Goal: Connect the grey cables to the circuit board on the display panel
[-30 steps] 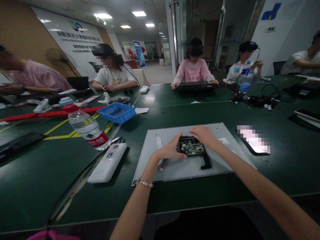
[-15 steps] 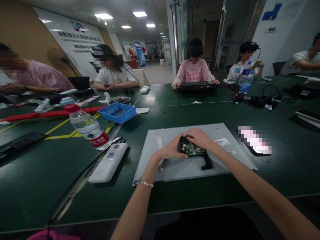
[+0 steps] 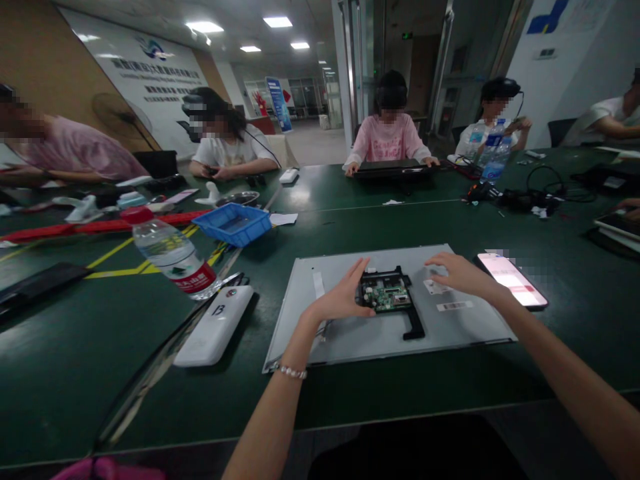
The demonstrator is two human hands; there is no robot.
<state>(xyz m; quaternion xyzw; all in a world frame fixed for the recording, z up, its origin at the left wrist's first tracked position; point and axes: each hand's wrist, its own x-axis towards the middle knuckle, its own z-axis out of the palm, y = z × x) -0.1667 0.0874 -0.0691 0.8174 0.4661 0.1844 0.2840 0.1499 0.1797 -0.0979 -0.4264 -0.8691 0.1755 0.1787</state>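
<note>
On the green worktop (image 3: 450,393), circuit board (image 3: 386,295) sits on the grey panel (image 3: 360,333). Left hand (image 3: 343,298) steadies its left edge, fingers loose. Right hand (image 3: 457,273) has lifted off, released, hovering near the phone (image 3: 511,279); board now uncovered.

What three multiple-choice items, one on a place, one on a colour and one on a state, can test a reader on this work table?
1. Where does the left hand rest?
A. on the blue tray
B. at the left edge of the circuit board
C. on the phone

2. What colour is the cap of the water bottle?
A. red
B. green
C. white

3. How is the right hand?
A. closed on the circuit board
B. holding the water bottle
C. open over the grey panel, off the circuit board

Answers: 1 B, its thumb and fingers touch that edge; 2 A, the cap shows red; 3 C, its fingers are spread right of the board.
</note>
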